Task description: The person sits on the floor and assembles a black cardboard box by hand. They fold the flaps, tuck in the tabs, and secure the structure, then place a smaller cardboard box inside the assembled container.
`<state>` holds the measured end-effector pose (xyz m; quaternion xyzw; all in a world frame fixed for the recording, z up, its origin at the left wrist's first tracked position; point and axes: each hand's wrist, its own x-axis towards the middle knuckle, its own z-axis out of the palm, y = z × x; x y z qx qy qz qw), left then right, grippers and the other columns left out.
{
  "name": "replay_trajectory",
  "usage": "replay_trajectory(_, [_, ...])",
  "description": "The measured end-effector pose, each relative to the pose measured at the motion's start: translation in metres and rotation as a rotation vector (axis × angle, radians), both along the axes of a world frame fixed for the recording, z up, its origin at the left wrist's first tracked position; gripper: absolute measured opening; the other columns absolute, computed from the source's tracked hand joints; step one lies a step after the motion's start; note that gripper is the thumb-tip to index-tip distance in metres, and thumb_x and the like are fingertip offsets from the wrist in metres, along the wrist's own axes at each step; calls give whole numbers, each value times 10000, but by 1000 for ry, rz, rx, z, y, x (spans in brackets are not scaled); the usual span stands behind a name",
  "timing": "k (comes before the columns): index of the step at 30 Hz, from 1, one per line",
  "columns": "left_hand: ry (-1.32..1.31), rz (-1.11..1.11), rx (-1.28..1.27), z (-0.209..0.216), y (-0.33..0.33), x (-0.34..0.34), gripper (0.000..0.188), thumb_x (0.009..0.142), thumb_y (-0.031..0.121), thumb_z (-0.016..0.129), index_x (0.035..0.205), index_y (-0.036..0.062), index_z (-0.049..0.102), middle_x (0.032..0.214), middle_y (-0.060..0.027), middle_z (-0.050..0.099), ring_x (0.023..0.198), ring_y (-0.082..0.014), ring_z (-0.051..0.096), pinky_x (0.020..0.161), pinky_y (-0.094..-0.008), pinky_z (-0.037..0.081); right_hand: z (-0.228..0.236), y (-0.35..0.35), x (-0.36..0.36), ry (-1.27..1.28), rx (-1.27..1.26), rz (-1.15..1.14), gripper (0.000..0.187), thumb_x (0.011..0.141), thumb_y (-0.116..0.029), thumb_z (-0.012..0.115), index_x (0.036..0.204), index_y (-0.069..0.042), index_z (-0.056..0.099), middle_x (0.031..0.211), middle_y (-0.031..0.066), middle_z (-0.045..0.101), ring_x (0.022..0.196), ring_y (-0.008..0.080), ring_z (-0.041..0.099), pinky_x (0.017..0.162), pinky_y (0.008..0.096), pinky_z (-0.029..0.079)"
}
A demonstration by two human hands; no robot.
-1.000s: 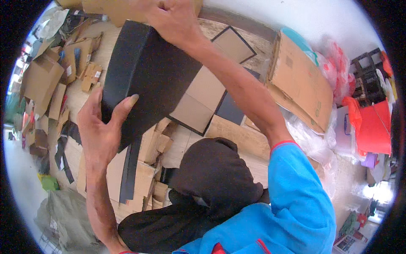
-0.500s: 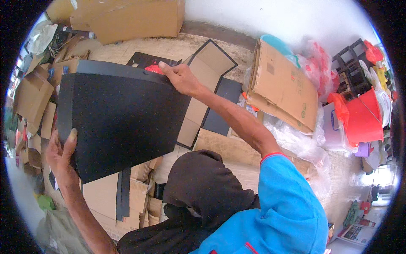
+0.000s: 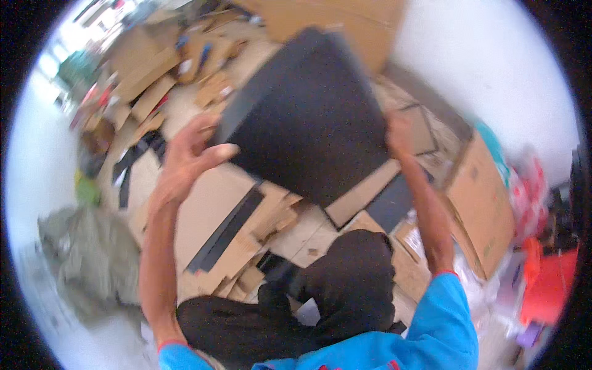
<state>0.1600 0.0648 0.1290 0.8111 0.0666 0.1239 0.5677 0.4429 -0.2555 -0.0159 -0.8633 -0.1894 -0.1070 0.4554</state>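
Note:
A large black box-like piece [image 3: 311,117] with flat faces and straight edges is held up in front of me, tilted and slightly blurred. My left hand [image 3: 191,151] grips its left edge, the thumb stretched along the lower side. At the opposite edge my right hand [image 3: 399,132] holds on, its fingers partly hidden and smeared by motion. Beneath it on the floor lie tan cardboard sheets [image 3: 213,200] and black strips [image 3: 227,231]. A flat dark panel [image 3: 394,202] rests beyond my knee, to the right.
Torn cardboard pieces [image 3: 145,71] pile up at the far left. A large carton [image 3: 351,18] stands at the back. To the right are folded cardboard [image 3: 484,197], a red bucket [image 3: 552,287] and plastic bags [image 3: 527,191]. A greenish sack [image 3: 92,265] slumps at the left.
My view has turned left, bringing more of the left-hand pile into sight. The black piece is tilted differently, and my right hand has shifted from its top edge to its right side.

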Motion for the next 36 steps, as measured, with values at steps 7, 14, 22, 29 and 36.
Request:
replay_trajectory(7, [-66,-154,-231,-29,-13,12,636,824,359,742,1282,-28,529,1174,-54,598,1054,-135,554,912,-282,449,-29,-41,10,632,281,-3,766,948,-604,465,1327,59,526,1307,161,580,1159,268,568,1031,376,412])
replay_trajectory(14, [-304,-36,-474,-19,21,5,433,915,371,669,1155,15,610,1031,-61,658,952,-160,626,866,-334,516,24,-28,-36,929,638,291,674,960,-551,473,1335,6,522,1317,133,576,1190,276,547,1051,395,376])
replay_trajectory(22, [-148,-118,-469,-28,32,-10,477,925,451,633,1125,18,636,999,-70,682,914,-157,644,865,-332,531,16,-16,-62,927,806,183,721,939,-578,492,1336,23,508,1354,149,536,1226,291,519,1059,397,376])
replay_trajectory(29, [-72,53,-559,-67,12,7,419,946,448,604,1070,51,652,961,-20,688,789,-106,639,744,-277,535,-13,-56,-58,315,-93,-165,732,945,-610,453,1198,59,611,1163,153,653,1028,262,616,942,378,453])
replay_trajectory(36, [32,160,-417,-86,-3,21,532,873,525,669,1054,26,669,896,-28,667,756,-108,612,628,-268,502,-72,-56,-45,38,94,17,526,1011,-393,492,927,101,650,781,127,667,736,181,547,652,364,425])
